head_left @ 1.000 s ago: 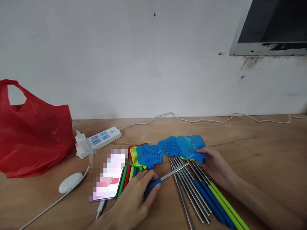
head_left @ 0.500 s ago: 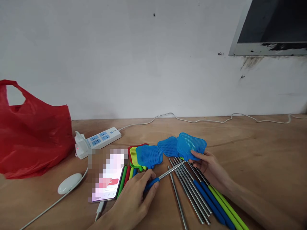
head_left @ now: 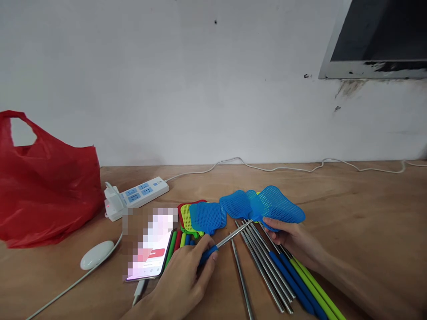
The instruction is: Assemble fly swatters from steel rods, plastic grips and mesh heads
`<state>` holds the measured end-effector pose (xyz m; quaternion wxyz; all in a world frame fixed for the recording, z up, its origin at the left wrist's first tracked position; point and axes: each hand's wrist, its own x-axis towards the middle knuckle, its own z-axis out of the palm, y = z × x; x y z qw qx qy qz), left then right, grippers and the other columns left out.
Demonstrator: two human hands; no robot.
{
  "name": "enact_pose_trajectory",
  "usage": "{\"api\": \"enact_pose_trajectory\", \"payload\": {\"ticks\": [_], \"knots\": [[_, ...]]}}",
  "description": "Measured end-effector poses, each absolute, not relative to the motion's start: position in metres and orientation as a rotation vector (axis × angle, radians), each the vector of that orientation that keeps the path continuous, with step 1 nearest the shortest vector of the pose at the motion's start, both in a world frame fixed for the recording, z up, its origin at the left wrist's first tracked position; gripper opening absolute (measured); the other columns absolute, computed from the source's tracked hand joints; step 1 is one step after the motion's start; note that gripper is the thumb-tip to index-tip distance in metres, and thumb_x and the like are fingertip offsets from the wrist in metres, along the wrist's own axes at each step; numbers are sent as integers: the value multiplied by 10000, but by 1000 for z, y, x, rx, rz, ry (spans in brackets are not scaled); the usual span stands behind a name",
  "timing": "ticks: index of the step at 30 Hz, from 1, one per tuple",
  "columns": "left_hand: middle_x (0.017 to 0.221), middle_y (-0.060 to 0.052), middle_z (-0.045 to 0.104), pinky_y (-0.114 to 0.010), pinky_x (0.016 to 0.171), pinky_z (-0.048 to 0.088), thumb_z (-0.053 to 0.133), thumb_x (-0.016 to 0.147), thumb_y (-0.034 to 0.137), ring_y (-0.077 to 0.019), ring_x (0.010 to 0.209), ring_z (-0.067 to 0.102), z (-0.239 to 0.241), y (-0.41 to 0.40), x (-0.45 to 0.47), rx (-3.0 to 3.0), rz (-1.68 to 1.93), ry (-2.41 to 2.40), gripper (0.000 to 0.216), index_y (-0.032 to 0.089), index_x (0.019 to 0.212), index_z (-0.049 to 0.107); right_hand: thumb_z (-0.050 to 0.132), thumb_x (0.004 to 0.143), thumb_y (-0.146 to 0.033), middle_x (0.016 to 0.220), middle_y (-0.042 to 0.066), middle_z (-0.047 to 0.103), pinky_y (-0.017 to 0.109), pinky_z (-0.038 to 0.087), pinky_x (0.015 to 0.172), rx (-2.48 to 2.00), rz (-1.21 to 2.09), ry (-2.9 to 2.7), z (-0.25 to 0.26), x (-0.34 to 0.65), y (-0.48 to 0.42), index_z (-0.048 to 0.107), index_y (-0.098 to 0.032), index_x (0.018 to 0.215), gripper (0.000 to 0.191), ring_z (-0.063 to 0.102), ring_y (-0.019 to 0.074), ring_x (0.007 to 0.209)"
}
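My left hand (head_left: 187, 275) is closed round the blue grip of a metal rod (head_left: 235, 233). The rod slants up to the right, its tip at the neck of a blue fly swatter head (head_left: 280, 205). My right hand (head_left: 293, 238) pinches that head near its lower edge, the mesh tilted to the right. Whether rod and head are joined I cannot tell. Behind lies another blue swatter head (head_left: 236, 204), and to the left is a stack of blue, yellow, red and green heads (head_left: 205, 217). Below my right hand lie several bare metal rods (head_left: 267, 266).
Blue grips (head_left: 292, 284) and yellow-green grips (head_left: 315, 284) lie at the right. A lit phone (head_left: 153, 249) sits left, with coloured grips beside it. Farther left are a power strip (head_left: 150, 198), a white mouse-shaped object (head_left: 96, 255) and a red plastic bag (head_left: 50, 191).
My right hand has turned the blue swatter head, which now leans further right. The held rod has shifted slightly left, and a loose rod on the table has moved left.
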<state>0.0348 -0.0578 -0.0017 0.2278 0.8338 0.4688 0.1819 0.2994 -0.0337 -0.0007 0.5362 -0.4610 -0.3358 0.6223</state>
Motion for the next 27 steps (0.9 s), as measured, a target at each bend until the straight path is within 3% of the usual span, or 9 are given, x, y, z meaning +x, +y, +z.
{"api": "enact_pose_trajectory", "payload": {"ticks": [5, 12, 15, 18, 21, 23, 27], "knots": [[742, -11, 629, -311, 605, 356, 336, 1017, 364, -239, 678, 619, -2, -58, 34, 2318, 498, 1295, 234, 241, 937, 517, 943, 437, -234, 579, -27, 621, 209, 383, 433, -1113, 1531, -808, 1, 302, -35, 689, -168, 613, 316, 489, 82, 476], [739, -12, 640, -308, 607, 359, 341, 1014, 368, -236, 670, 623, -2, -58, 35, 2331, 480, 1305, 248, 240, 924, 533, 914, 520, -280, 525, -39, 566, 234, 389, 427, -1156, 1452, -897, -3, 308, -30, 629, -180, 581, 308, 491, 105, 476], [765, -20, 658, -309, 622, 377, 341, 1015, 372, -240, 695, 638, 1, -58, 36, 2319, 474, 1315, 254, 239, 934, 542, 924, 528, -257, 650, -53, 632, 213, 401, 417, -1082, 1247, -818, -5, 308, -27, 690, -224, 785, 349, 531, 110, 522], [755, -19, 663, -302, 605, 376, 337, 1020, 366, -236, 680, 642, 2, -58, 35, 2320, 474, 1325, 255, 241, 938, 543, 893, 611, -352, 887, -34, 713, 209, 421, 408, -1021, 1138, -701, -3, 307, -25, 694, -297, 1070, 503, 596, 129, 597], [762, -16, 671, -296, 591, 370, 346, 1026, 369, -234, 678, 648, 1, -57, 35, 2347, 486, 1318, 246, 245, 958, 546, 886, 619, -380, 1006, 14, 742, 240, 533, 543, -1028, 1085, -660, -3, 306, -24, 719, -261, 1101, 524, 671, 183, 755], [772, -17, 679, -296, 589, 373, 350, 1028, 366, -236, 683, 655, 0, -56, 35, 2364, 486, 1323, 239, 245, 978, 549, 900, 603, -352, 1015, 22, 750, 250, 567, 617, -1045, 1037, -667, -6, 307, -24, 724, -251, 1125, 560, 685, 197, 804], [812, -39, 706, -304, 589, 380, 335, 1032, 351, -252, 696, 670, -6, -54, 33, 2431, 463, 1359, 246, 235, 1023, 553, 884, 641, -377, 826, 9, 749, 233, 495, 408, -1093, 1010, -734, -15, 310, -23, 693, -237, 1216, 622, 615, 154, 555]]}}
